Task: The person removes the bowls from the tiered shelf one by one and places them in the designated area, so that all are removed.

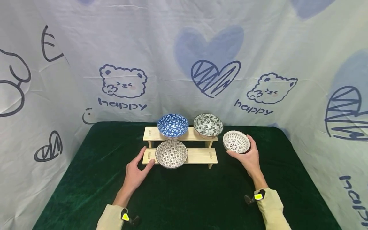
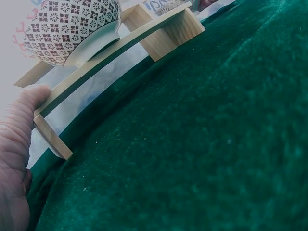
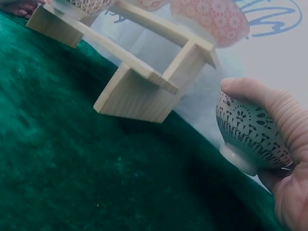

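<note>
My right hand (image 1: 249,159) holds a small white bowl (image 1: 236,141) with a dark cut-like pattern, thumb at the near rim and fingers round its far right side. The bowl is in the air, right of a two-step wooden stand (image 1: 198,156). At the stand's left end, my left hand (image 1: 135,172) grips the lower step between thumb and forefinger; in the left wrist view the thumb (image 2: 36,96) lies against the board's end. A brown-and-white patterned bowl (image 1: 171,154) sits on the lower step, close to that thumb.
On the upper step stand a blue triangle-patterned bowl (image 1: 173,125) at left and a grey-green leafy bowl (image 1: 208,125) at right. Dark green velvet cloth (image 1: 184,198) covers the table. A white printed curtain (image 1: 166,89) hangs behind and along both sides.
</note>
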A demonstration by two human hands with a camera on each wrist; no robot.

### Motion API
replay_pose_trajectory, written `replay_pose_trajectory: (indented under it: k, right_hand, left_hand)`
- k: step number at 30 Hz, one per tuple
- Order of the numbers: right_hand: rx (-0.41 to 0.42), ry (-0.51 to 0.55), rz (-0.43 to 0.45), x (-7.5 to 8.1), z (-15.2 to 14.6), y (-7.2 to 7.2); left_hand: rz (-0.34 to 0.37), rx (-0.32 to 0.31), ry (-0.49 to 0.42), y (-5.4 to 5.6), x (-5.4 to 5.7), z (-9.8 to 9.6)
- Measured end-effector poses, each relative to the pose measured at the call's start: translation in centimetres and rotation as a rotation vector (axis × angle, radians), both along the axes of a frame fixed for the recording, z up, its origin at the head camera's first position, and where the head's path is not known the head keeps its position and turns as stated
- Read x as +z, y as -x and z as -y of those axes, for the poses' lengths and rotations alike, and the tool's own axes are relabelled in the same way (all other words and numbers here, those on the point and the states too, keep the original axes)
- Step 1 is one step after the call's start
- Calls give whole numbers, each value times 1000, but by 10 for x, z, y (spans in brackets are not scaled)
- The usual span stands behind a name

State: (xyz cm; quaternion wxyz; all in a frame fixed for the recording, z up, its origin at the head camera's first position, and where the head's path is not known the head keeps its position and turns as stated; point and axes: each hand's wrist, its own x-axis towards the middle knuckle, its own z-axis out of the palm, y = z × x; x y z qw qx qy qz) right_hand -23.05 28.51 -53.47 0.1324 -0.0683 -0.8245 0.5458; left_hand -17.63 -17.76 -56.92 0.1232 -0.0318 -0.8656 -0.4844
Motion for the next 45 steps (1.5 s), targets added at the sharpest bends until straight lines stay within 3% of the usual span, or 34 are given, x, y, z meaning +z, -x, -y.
replay_pose_trajectory:
  k: [21, 33, 45]
  right_hand:
    - [-49, -25, 33, -20, 4, 23]
    - [-45, -13, 77, -27, 4, 25]
    - [19, -11, 95, -27, 2, 27]
  left_hand:
    - [12, 6, -4, 0, 1, -1]
    - [-14, 7, -3, 0, -2, 0]
    - [-18, 0, -4, 2, -1, 0]
